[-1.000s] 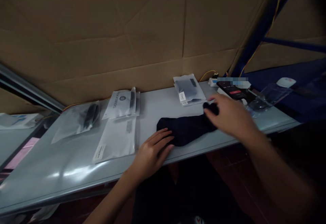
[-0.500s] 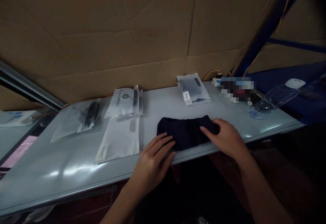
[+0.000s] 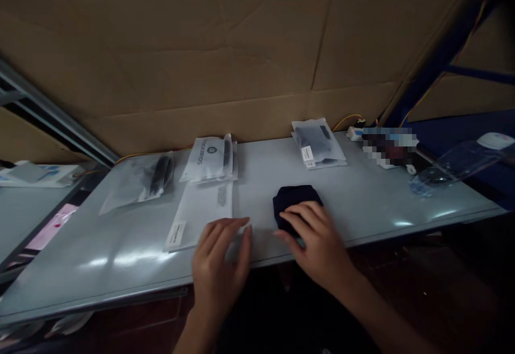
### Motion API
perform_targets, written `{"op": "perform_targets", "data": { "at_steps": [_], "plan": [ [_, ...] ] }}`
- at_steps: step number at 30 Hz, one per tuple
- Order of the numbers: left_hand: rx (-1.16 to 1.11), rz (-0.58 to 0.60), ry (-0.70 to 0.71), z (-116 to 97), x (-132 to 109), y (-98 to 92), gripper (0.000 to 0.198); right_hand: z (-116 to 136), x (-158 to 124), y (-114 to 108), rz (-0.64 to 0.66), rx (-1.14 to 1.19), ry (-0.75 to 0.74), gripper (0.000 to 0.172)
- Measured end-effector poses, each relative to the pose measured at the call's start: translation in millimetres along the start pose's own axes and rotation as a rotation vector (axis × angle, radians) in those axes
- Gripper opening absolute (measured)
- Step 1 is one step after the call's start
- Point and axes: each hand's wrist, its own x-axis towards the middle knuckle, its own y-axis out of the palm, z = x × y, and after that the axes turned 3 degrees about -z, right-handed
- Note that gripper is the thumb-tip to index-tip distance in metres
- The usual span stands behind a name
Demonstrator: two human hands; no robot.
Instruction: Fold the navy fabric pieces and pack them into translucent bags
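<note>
A navy cloth item (image 3: 295,196), folded into a small thick pad, lies near the table's front edge; its exact kind does not show. My right hand (image 3: 317,241) is curled over its near side, with fingers on top and the thumb by its front left corner, so part of the cloth is hidden. To the left, my left hand (image 3: 223,255) hovers with nothing in it, fingers bent and the thumb a little apart. Just beyond it lies a flat white zip bag (image 3: 203,209) with a label, and a printed white zip bag (image 3: 207,158) overlaps its far end.
A clear frosted bag (image 3: 139,182) with a dark strip lies at the left of the grey table (image 3: 132,273). Another labelled bag (image 3: 319,145) rests near the cardboard wall (image 3: 201,75). A blurred-out item (image 3: 390,147) and a clear plastic container (image 3: 454,166) are at the right.
The navy cloth was long and flat under both hands; now it is folded to about half its length. My right hand came leftward over it, and my left hand let go and moved left.
</note>
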Motion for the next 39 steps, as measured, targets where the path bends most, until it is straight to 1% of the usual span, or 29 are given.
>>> {"op": "perform_targets", "data": {
  "at_steps": [1,2,3,5,6,8,9,10,13,15,16,17,18,19,20,21,22,23,24,26,27,28,30,32,33,34,36,38,39],
  "plan": [
    [0.114,0.012,-0.029,5.8,4.4,-4.5,0.013,-5.4,-0.6,-3.2,-0.029,0.015,0.001,0.036],
    [0.227,0.041,-0.065,11.4,9.8,-7.3,0.015,-12.0,-0.3,-6.5,-0.028,0.017,-0.003,0.046],
    [0.336,0.086,-0.105,16.7,15.8,-8.3,0.022,-18.6,0.1,-9.1,0.013,0.003,-0.016,0.058],
    [0.524,0.225,-0.196,24.2,28.4,-6.2,0.037,-28.5,-1.1,-11.2,0.167,-0.041,-0.043,0.080],
    [0.595,0.310,-0.237,25.9,33.9,-4.1,0.038,-31.1,-3.7,-11.1,0.244,-0.058,-0.051,0.089],
    [0.662,0.460,-0.282,24.6,40.6,-0.8,0.028,-32.5,-12.9,-11.5,0.344,-0.070,-0.056,0.104],
    [0.661,0.510,-0.288,21.8,40.9,-0.6,0.024,-32.3,-19.1,-13.1,0.370,-0.062,-0.063,0.110],
    [0.646,0.541,-0.289,17.9,38.9,-1.7,0.025,-32.1,-25.9,-16.1,0.385,-0.049,-0.073,0.112],
    [0.588,0.598,-0.287,3.9,21.2,-14.0,0.030,-35.2,-46.4,-33.3,0.392,0.026,-0.107,0.092],
    [0.522,0.658,-0.236,-4.8,5.5,-27.5,0.037,-40.5,-56.9,-47.2,0.375,0.145,-0.063,0.087],
    [0.469,0.688,-0.186,-8.6,-1.1,-34.5,0.043,-43.6,-60.1,-53.1,0.354,0.231,0.014,0.083],
    [0.412,0.708,-0.125,-12.1,-5.9,-40.9,0.051,-46.7,-61.5,-57.6,0.302,0.322,0.143,0.074],
    [0.360,0.702,-0.054,-15.4,-8.5,-46.0,0.058,-49.3,-60.8,-60.5,0.209,0.409,0.321,0.061],
    [0.325,0.676,0.020,-18.5,-8.7,-49.5,0.061,-51.2,-58.1,-61.7,0.067,0.488,0.528,0.048],
    [0.312,0.640,0.093,-21.4,-6.8,-51.1,0.062,-52.1,-53.6,-61.3,-0.099,0.566,0.734,0.040],
    [0.318,0.603,0.157,-23.9,-3.1,-50.7,0.061,-51.6,-48.0,-59.9,-0.259,0.649,0.906,0.040],
    [0.334,0.575,0.209,-26.1,1.8,-48.5,0.058,-49.5,-42.0,-57.7,-0.389,0.738,1.028,0.045],
    [0.351,0.552,0.247,-27.9,7.4,-44.8,0.055,-45.8,-36.4,-55.3,-0.465,0.828,1.099,0.051],
    [0.360,0.545,0.271,-29.5,12.9,-40.1,0.053,-40.7,-32.1,-53.0,-0.495,0.900,1.119,0.056],
    [0.343,0.533,0.288,-32.2,22.6,-29.0,0.049,-27.8,-28.4,-49.2,-0.471,0.900,1.058,0.061],
    [0.317,0.520,0.286,-33.7,26.2,-23.6,0.048,-21.2,-28.7,-47.5,-0.461,0.831,0.973,0.059],
    [0.278,0.505,0.278,-35.2,29.0,-18.7,0.048,-15.5,-29.7,-45.9,-0.417,0.756,0.826,0.053],
    [0.181,0.498,0.251,-38.1,32.6,-11.3,0.054,-8.8,-31.6,-42.0,-0.245,0.627,0.391,0.039],
    [0.123,0.497,0.220,-39.8,34.2,-6.9,0.067,-10.3,-31.0,-36.5,-0.075,0.516,-0.023,0.037],
    [0.115,0.486,0.207,-40.0,34.5,-5.4,0.072,-13.6,-29.8,-33.2,-0.021,0.450,-0.159,0.039],
    [0.115,0.464,0.200,-39.8,34.3,-3.9,0.074,-17.9,-28.1,-29.6,-0.001,0.367,-0.238,0.040],
    [0.114,0.417,0.190,-38.6,33.0,-0.6,0.074,-25.9,-23.8,-22.0,0.028,0.180,-0.290,0.042],
    [0.101,0.400,0.218,-37.8,30.5,3.6,0.075,-28.7,-17.4,-14.1,0.101,-0.017,-0.271,0.046],
    [0.104,0.395,0.241,-38.0,29.0,6.0,0.078,-27.3,-13.0,-9.6,0.141,-0.112,-0.227,0.049]
  ]
}}
